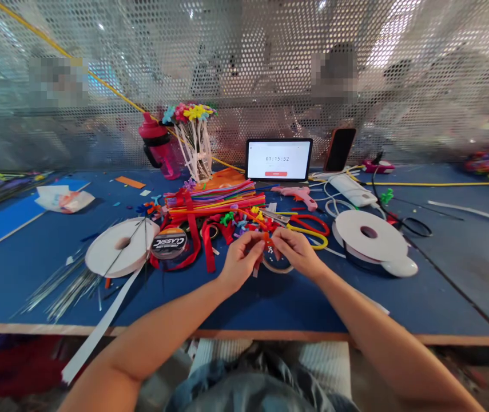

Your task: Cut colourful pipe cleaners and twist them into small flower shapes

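Just past the front middle of the table, my left hand (pixel 242 258) pinches a small fuzzy-looking orange piece (pixel 266 236) between thumb and fingers. My right hand (pixel 299 252) meets it from the other side, its fingertips closed on the same piece. The exact shape of the piece is too small to make out. Below the fingertips, several tiny white bits lie within a pale ring (pixel 279 270), partly covered by my hands. Beyond them are small coloured twisted shapes (pixel 227 218), a bundle of coloured stems (pixel 218 200) and yellow-handled scissors (pixel 319 240).
White ribbon spools stand left (pixel 107 252) and right (pixel 381 240). A pink glue gun (pixel 298 194), tablet (pixel 278 160), phone (pixel 341 150), pink bottle (pixel 160 146) and flower bunch (pixel 197 143) stand farther back. Thin wires (pixel 68 289) lie left. Perforated metal (pixel 253 74) closes the back.
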### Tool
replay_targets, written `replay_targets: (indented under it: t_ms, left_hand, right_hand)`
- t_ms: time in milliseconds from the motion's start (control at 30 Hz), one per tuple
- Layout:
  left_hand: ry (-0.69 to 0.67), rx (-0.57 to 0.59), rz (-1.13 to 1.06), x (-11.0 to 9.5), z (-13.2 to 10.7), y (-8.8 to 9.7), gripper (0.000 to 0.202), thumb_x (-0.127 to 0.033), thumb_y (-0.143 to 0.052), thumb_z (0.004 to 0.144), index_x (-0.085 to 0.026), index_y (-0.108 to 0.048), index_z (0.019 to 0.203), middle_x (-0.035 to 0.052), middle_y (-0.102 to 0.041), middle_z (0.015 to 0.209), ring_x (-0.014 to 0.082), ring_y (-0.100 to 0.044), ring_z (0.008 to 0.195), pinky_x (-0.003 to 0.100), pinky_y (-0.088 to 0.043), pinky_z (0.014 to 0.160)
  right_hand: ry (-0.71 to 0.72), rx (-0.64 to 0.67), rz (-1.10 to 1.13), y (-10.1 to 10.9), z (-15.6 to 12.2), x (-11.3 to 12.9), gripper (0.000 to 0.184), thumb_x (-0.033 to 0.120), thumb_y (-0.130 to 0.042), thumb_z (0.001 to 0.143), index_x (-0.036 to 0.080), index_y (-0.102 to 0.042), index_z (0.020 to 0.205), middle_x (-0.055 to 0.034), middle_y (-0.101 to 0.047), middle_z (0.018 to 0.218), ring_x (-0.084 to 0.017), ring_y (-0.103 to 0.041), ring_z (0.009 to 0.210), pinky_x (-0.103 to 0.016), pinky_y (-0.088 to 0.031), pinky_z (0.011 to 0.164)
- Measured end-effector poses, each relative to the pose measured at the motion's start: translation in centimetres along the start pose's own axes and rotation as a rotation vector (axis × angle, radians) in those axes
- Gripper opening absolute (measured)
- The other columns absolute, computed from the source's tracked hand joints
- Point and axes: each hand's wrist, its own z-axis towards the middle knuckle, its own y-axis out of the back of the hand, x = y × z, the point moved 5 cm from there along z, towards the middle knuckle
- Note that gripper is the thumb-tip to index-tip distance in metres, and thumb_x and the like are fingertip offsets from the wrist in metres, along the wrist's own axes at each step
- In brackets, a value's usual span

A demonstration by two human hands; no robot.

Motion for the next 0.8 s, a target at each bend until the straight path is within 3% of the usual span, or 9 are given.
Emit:
replay_targets:
  t_ms: [167,433,567,800]
  left_hand:
    - [-0.036,-0.016,0.088,-0.4,0.1,0.3,0.026,-0.041,-0.056,0.081,-0.015,-0.056,0.083,-0.0010,-0.054,0.062,0.0087,-0.052,0.051,0.019,-0.042,0.046]
    - [-0.073,0.025,0.234,-0.8,-0.1,0.2,0.022,-0.038,-0.053,0.083,-0.016,-0.056,0.080,-0.0019,-0.051,0.060,0.0071,-0.048,0.048,0.018,-0.038,0.044]
    - [-0.050,0.028,0.207,-0.5,0.0,0.2,0.024,-0.039,-0.053,0.082,-0.016,-0.056,0.081,-0.0020,-0.051,0.059,0.0077,-0.048,0.048,0.019,-0.038,0.045]
    - [-0.037,0.052,0.129,-1.2,0.9,0.4,0.023,-0.036,-0.063,0.076,-0.013,-0.060,0.078,-0.0010,-0.054,0.067,0.0066,-0.047,0.058,0.018,-0.038,0.053]
  right_hand:
    - [0.011,0.081,-0.022,-0.5,0.0,0.1,0.024,0.030,-0.040,0.092,0.018,-0.045,0.071,0.0029,-0.048,0.060,-0.009,-0.044,0.055,-0.022,-0.035,0.057]
    - [0.012,0.087,-0.041,-0.7,0.0,0.0,0.024,0.029,-0.041,0.091,0.017,-0.045,0.071,0.0022,-0.048,0.062,-0.009,-0.044,0.058,-0.022,-0.035,0.057]
    - [-0.002,0.093,-0.013,-0.7,0.1,0.0,0.025,0.030,-0.040,0.092,0.018,-0.045,0.071,0.0022,-0.049,0.061,-0.009,-0.045,0.057,-0.022,-0.036,0.057]
    - [-0.037,-0.078,0.054,0.2,0.1,-0.3,0.029,0.037,-0.039,0.092,0.018,-0.048,0.072,0.0016,-0.052,0.061,-0.010,-0.048,0.057,-0.024,-0.039,0.059]
